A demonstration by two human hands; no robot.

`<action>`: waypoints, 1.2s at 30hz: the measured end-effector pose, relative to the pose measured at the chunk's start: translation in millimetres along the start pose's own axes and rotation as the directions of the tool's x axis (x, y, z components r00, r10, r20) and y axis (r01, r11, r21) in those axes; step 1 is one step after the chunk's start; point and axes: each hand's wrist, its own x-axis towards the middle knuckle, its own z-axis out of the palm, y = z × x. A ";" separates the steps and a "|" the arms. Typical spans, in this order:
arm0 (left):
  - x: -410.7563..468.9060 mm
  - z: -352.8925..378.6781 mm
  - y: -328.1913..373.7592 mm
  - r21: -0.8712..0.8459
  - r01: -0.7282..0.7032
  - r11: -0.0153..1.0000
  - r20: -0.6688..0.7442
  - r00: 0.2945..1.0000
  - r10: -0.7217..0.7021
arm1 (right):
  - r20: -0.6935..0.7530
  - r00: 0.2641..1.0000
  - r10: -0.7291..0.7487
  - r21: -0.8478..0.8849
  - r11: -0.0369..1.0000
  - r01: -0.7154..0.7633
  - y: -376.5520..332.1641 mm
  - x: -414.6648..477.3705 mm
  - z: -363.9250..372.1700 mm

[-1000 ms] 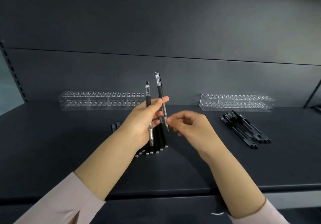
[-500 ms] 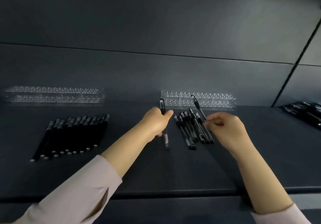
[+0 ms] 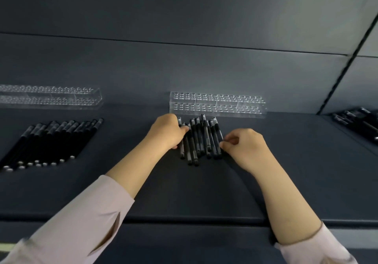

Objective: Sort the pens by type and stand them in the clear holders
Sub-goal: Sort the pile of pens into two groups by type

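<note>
A pile of several clear-barrelled pens (image 3: 201, 141) lies on the dark shelf just in front of a clear holder (image 3: 217, 105). My left hand (image 3: 166, 132) is at the pile's left edge, fingers curled round the leftmost pen (image 3: 181, 149). At the right edge, my right hand (image 3: 244, 147) pinches the rightmost pen (image 3: 218, 134) near its lower end. Both pens lie down along the pile. A second clear holder (image 3: 49, 97) stands at the back left, with a row of several black pens (image 3: 49, 141) in front of it. No pen stands in either holder.
More dark pens (image 3: 358, 120) lie at the far right by the back panel. The shelf's front edge (image 3: 184, 220) runs under my forearms. Bare shelf lies between the two pen groups.
Both hands have brought their pens down and forward onto the pile in front of the right holder. The left hand's pen went from raised to lying at the pile's left edge.
</note>
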 end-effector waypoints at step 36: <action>26.0 315.6 453.1 -0.027 -0.014 1.000 0.033 0.999 0.015 | 0.025 0.996 -0.083 -0.094 0.992 0.085 427.7 140.0 -326.4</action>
